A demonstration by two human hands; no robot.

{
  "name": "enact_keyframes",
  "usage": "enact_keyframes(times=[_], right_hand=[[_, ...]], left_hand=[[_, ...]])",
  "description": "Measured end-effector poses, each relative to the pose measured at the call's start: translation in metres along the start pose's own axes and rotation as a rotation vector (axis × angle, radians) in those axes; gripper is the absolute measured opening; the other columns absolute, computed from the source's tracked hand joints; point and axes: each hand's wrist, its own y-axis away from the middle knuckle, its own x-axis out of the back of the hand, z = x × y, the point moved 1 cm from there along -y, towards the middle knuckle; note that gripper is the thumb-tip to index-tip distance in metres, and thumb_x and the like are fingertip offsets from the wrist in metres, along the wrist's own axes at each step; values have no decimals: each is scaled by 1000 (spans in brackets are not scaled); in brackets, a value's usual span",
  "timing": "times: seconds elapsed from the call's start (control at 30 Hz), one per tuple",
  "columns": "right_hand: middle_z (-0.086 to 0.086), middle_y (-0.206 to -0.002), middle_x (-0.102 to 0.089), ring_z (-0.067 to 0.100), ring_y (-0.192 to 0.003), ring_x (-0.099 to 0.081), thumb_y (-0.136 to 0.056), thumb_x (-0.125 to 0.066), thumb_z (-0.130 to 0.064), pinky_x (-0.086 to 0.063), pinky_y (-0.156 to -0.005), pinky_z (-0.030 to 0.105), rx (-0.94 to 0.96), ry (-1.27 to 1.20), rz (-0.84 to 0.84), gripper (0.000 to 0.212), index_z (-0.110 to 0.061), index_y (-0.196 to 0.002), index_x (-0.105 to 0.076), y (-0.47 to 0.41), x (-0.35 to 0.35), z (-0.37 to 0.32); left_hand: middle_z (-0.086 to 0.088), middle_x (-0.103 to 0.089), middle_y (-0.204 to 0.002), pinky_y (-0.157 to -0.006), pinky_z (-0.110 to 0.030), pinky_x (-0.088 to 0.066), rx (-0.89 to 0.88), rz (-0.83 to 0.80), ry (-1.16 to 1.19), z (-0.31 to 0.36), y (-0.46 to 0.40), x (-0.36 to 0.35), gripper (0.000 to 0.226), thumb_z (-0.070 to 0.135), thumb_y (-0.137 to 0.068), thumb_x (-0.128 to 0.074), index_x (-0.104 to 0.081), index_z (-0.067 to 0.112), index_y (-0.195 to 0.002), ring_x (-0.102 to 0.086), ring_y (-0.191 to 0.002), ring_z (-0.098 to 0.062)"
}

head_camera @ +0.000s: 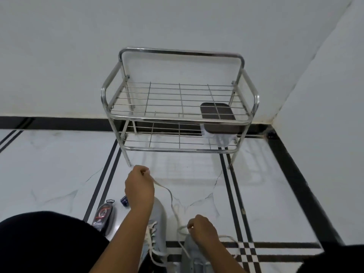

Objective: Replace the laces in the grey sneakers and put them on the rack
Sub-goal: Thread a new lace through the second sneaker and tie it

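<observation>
Midway, by my reading. Left hand (139,189) is raised toward the rack, fingers pinched shut on one end of a long flat white lace (171,196). Right hand (202,228) rests on the right grey fabric sneaker (194,253), fingers closed on the lace where it meets the shoe. The left grey fabric sneaker (158,223) lies just beside it, white lace threaded but loose. Both sit on the white marble floor (59,174). Two-tier chrome wire rack (180,117) holds no shoes; a dark-lidded box (218,119) occupies its lower shelf. Left: finish lacing, rack both.
</observation>
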Motion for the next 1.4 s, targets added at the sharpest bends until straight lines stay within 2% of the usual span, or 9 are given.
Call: enact_keyframes(times=[0.23, 0.3, 0.4, 0.53, 0.8, 0.97, 1.03, 1.27, 1.4], right_hand=[[-1, -114, -62, 16, -103, -59, -93, -43, -8, -43, -78, 23, -269, -126, 102, 28, -18, -111, -62, -28, -1, 11], [2, -112, -63, 18, -97, -59, -95, -49, -21, -43, -74, 24, -345, -197, 52, 17, -16, -109, -59, -34, -1, 20], [4, -111, -64, 22, -98, -60, -87, -61, -40, -48, -81, 29, -443, -311, -48, 32, -15, -107, -59, -43, -11, 21], [4, -108, -64, 24, -100, -61, -82, -63, -53, -48, -91, 35, -536, -356, -74, 43, -16, -103, -58, -49, -26, 19], [-1, -79, -52, 20, -80, -52, -87, -57, -27, -45, -92, 34, -611, -416, -50, 12, -17, -92, -59, -60, -29, 9], [1, -103, -63, 20, -88, -55, -86, -63, -40, -41, -90, 32, -574, -304, -1, 28, -19, -103, -59, -55, -27, 16], [1, -108, -62, 20, -97, -59, -88, -60, -33, -44, -92, 33, -564, -276, -2, 23, -19, -107, -58, -55, -28, 18], [-4, -86, -55, 15, -81, -56, -90, -54, -25, -46, -80, 27, -459, -234, 40, 7, -19, -90, -52, -57, -26, 15], [1, -80, -61, 18, -74, -59, -84, -56, -19, -48, -69, 29, -424, -465, 171, 6, -13, -85, -57, -55, -14, 13]], left_hand=[[4, -60, -75, -61, -26, -37, -19, -71, 117, 8, 11, -3, 43, 11, -94, -56, -38, 9, -133, -59, -74, -19], [7, -59, -73, -61, -24, -38, 4, -90, 135, 6, 12, -5, 41, 12, -92, -61, -40, 8, -128, -58, -71, -13], [4, -65, -77, -56, -15, -35, 47, -140, 121, -4, 10, -8, 32, 15, -91, -63, -45, 10, -117, -54, -69, 1], [8, -61, -73, -53, -8, -39, 51, -190, 49, -14, 8, -14, 6, 17, -93, -60, -59, 12, -89, -52, -63, 0], [9, -50, -60, -55, -26, -34, 29, -286, 12, -19, 9, -35, 25, 22, -95, -56, -58, 13, -71, -45, -55, -8], [7, -52, -61, -55, -24, -35, 69, -326, 23, -20, 14, -37, 26, 25, -97, -52, -63, 12, -76, -47, -55, -8], [6, -56, -66, -56, -24, -35, 56, -332, 41, -16, 20, -37, 24, 25, -96, -53, -61, 15, -76, -49, -58, -8], [7, -61, -72, -59, -25, -41, 1, -375, -4, -16, 24, -38, 17, 20, -95, -54, -66, 17, -83, -53, -62, -9], [3, -66, -82, -58, -24, -39, 35, -377, -26, -20, 20, -37, 17, 14, -96, -49, -63, 21, -88, -54, -65, -11]])
